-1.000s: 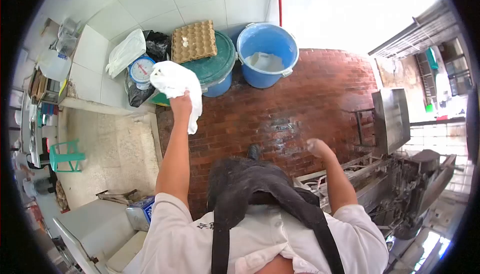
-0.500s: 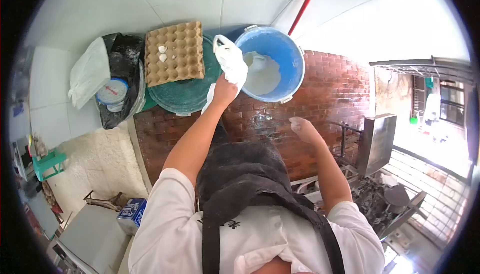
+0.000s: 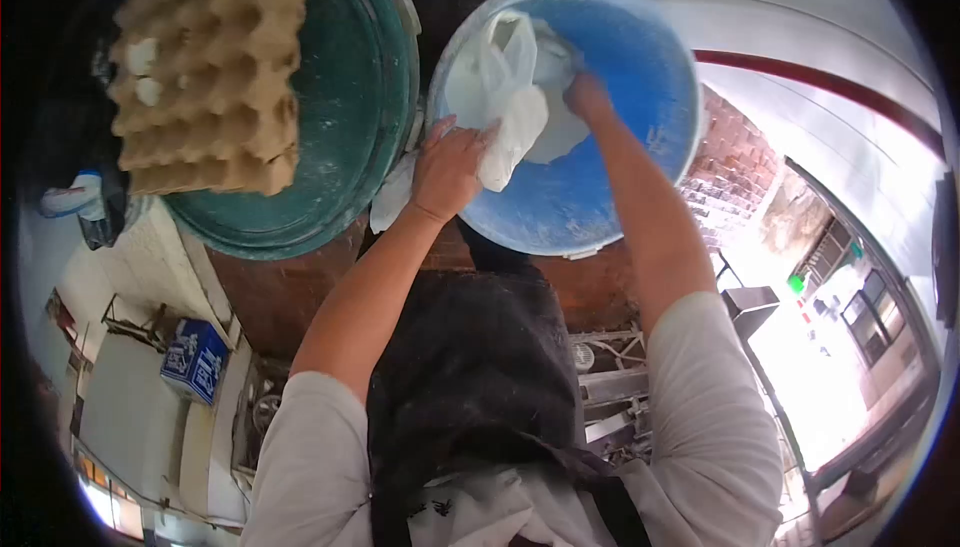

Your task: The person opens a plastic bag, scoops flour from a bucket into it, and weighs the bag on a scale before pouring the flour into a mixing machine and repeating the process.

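A blue bucket (image 3: pixel 650 67) with white powder (image 3: pixel 560 137) inside stands right in front of me. My left hand (image 3: pixel 450 167) is closed on a white plastic bag (image 3: pixel 515 132) at the bucket's near left rim, and the bag's open handles hang over the powder. Inside the bucket, my right hand (image 3: pixel 588 97) reaches down by a pale scoop-like object (image 3: pixel 553 62) lying at the powder. Its fingers are partly hidden, so what it grips, if anything, cannot be made out.
Left of the bucket is a green round lid (image 3: pixel 350 97), with a cardboard egg tray (image 3: pixel 215 67) holding bits of eggshell on it. A red pole (image 3: pixel 830 87) crosses at the right. A blue box (image 3: pixel 195 359) lies at the lower left.
The view has moved closer to the bucket. My right hand has gone from above the brick floor into the bucket. My left hand still has the white bag, now over the bucket's rim.
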Demonstrator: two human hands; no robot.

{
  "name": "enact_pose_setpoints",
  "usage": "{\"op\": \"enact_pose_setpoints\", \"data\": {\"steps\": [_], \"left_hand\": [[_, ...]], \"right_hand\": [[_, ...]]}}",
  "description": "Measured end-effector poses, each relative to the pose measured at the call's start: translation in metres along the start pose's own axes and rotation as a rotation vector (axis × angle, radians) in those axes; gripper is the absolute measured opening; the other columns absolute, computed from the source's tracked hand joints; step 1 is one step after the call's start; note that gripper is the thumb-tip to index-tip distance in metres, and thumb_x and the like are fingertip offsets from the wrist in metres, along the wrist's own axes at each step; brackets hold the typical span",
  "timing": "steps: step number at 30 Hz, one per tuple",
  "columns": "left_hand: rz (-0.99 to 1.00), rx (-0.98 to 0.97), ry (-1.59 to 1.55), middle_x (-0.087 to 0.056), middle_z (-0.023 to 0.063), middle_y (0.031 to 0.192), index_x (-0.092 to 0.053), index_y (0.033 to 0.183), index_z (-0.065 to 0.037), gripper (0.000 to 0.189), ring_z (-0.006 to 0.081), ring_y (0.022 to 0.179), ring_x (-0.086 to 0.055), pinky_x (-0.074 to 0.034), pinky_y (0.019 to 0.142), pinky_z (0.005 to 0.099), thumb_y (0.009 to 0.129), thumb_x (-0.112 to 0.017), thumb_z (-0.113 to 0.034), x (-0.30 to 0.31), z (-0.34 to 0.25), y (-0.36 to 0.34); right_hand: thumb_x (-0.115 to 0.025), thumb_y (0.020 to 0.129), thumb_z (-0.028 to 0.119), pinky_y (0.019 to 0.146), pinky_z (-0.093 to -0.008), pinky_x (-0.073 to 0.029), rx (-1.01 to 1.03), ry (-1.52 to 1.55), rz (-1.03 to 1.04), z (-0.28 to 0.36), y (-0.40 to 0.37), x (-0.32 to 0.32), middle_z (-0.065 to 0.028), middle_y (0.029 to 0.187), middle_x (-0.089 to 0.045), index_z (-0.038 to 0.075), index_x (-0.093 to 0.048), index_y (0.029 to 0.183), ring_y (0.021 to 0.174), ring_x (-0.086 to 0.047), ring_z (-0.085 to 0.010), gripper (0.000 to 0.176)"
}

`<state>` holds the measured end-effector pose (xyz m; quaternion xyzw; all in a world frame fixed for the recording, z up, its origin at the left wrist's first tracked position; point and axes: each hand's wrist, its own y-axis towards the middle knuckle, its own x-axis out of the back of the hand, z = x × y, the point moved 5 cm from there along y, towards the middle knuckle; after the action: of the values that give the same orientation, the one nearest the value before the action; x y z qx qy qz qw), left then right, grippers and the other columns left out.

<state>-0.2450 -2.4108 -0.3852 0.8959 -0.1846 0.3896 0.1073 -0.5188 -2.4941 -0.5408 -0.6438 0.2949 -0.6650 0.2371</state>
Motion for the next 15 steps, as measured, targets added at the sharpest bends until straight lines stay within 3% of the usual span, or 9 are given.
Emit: {"op": "enact_pose_setpoints", "data": {"steps": [2,4,7,9,11,12,15], "left_hand": [[0.006,0.018,-0.034,-0.067,0.0032,0.103,-0.059,0.126,-0.012,0.051,0.0188,0.096,-0.062,-0.035,0.105,0.0400,0.075,-0.061,-0.013,0.004,-0.001,0.003],[0.022,0.014,-0.049,-0.068,0.0029,0.103,-0.060,0.125,-0.013,0.049,0.0180,0.096,-0.063,-0.036,0.104,0.0401,0.076,-0.061,-0.016,0.003,0.005,0.001],[-0.017,-0.011,-0.026,-0.068,0.0023,0.099,-0.063,0.119,-0.013,0.044,0.0167,0.092,-0.064,-0.039,0.102,0.0396,0.076,-0.064,-0.018,0.000,0.008,-0.001],[-0.035,-0.006,-0.030,-0.068,0.0022,0.096,-0.064,0.116,-0.013,0.041,0.0167,0.090,-0.064,-0.040,0.102,0.0389,0.075,-0.064,-0.018,0.000,0.008,-0.002],[-0.059,-0.001,-0.020,-0.068,0.0023,0.095,-0.065,0.115,-0.013,0.040,0.0167,0.088,-0.065,-0.040,0.101,0.0382,0.075,-0.065,-0.018,0.000,0.008,-0.002],[-0.074,-0.003,-0.017,-0.068,0.0023,0.094,-0.065,0.115,-0.012,0.040,0.0167,0.087,-0.065,-0.040,0.101,0.0379,0.075,-0.065,-0.018,0.001,0.006,0.000],[-0.075,0.001,-0.021,-0.068,0.0028,0.096,-0.065,0.113,-0.012,0.040,0.0174,0.090,-0.064,-0.040,0.102,0.0383,0.074,-0.066,-0.020,0.003,0.004,0.001]], "right_hand": [[-0.051,0.085,0.019,0.099,-0.0455,-0.041,0.049,-0.160,0.067,-0.002,0.070,-0.028,-0.0268,0.116,-0.060,0.000,-0.057,0.121,0.113,-0.057,-0.0375,0.041],[-0.050,0.087,0.023,0.101,-0.0490,-0.041,0.040,-0.003,-0.162,0.001,0.104,-0.040,-0.0246,0.133,-0.050,0.004,-0.048,0.133,0.125,-0.048,-0.0380,0.050],[-0.047,0.089,0.022,0.104,-0.0544,-0.036,0.114,-0.081,-0.197,-0.008,0.162,-0.102,-0.0206,0.144,-0.041,0.006,-0.042,0.138,0.131,-0.041,-0.0372,0.052],[-0.045,0.092,0.024,0.104,-0.0571,-0.035,0.107,0.047,-0.168,-0.006,0.170,-0.123,-0.0189,0.145,-0.040,0.010,-0.045,0.138,0.130,-0.040,-0.0383,0.048],[-0.047,0.092,0.026,0.105,-0.0561,-0.034,0.030,-0.215,-0.015,0.019,0.125,-0.085,-0.0197,0.145,-0.038,0.011,-0.047,0.136,0.131,-0.038,-0.0391,0.047],[-0.050,0.091,0.026,0.097,-0.0564,-0.041,0.090,-0.338,-0.011,0.023,0.112,-0.085,-0.0209,0.138,-0.046,0.010,-0.050,0.131,0.123,-0.047,-0.0424,0.044],[-0.053,0.089,0.025,0.085,-0.0543,-0.049,0.264,-0.337,-0.053,0.021,0.094,-0.088,-0.0223,0.118,-0.060,0.008,-0.054,0.122,0.105,-0.060,-0.0414,0.037]]}}
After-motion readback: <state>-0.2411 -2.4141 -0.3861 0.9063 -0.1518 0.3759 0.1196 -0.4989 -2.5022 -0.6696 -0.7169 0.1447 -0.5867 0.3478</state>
